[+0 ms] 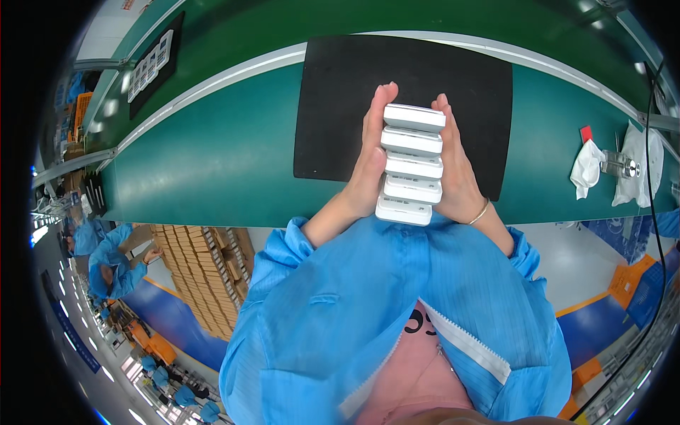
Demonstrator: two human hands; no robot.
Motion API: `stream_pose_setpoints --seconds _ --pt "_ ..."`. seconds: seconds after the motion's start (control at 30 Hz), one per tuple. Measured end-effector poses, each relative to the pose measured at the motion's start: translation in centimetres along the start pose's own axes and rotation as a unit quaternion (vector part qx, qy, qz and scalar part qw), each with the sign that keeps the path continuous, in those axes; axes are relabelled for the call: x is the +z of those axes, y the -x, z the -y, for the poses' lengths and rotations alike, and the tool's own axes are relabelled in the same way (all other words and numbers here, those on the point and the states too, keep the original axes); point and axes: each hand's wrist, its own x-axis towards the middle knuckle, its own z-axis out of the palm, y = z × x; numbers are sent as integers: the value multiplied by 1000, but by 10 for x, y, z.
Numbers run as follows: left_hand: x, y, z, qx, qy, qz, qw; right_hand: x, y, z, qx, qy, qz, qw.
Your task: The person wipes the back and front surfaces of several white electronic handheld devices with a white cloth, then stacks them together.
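Observation:
A row of several small white plastic cases (414,166) with rounded edges is pressed between my two palms, over the near part of a black mat (333,113). My left hand (368,156) lies along the left side of the row, its fingers pointing away from me and its thumb against the cases. Along the opposite side runs my right hand (459,159), fingers together and stretched forward. The cases stand one behind another, slightly staggered, with the nearest close to my blue jacket (404,262). Their lower sides are hidden.
The mat lies on a green table (212,170). To the right are a white cloth (586,168), a glass bottle (615,164) with a metal top, a white bag (641,163) and a hanging black cable (655,205). Stacked brown cartons (191,276) stand behind at left, near a person (113,265) in blue.

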Motion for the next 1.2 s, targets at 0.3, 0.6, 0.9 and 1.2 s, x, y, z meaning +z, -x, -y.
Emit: stream_pose_setpoints --seconds 0.3,0.6,0.9,1.2 --pt "-43 -13 -11 -103 234 -118 959 -13 -53 51 -9 291 46 955" --pt "-102 -14 -26 -53 16 -175 983 -8 -54 33 -21 276 93 956" --pt "-50 -24 -3 -110 -6 -63 992 -13 -22 -13 11 27 42 999" --pt "-41 -39 -12 -105 -19 -42 993 -17 -11 -22 -10 32 32 999"
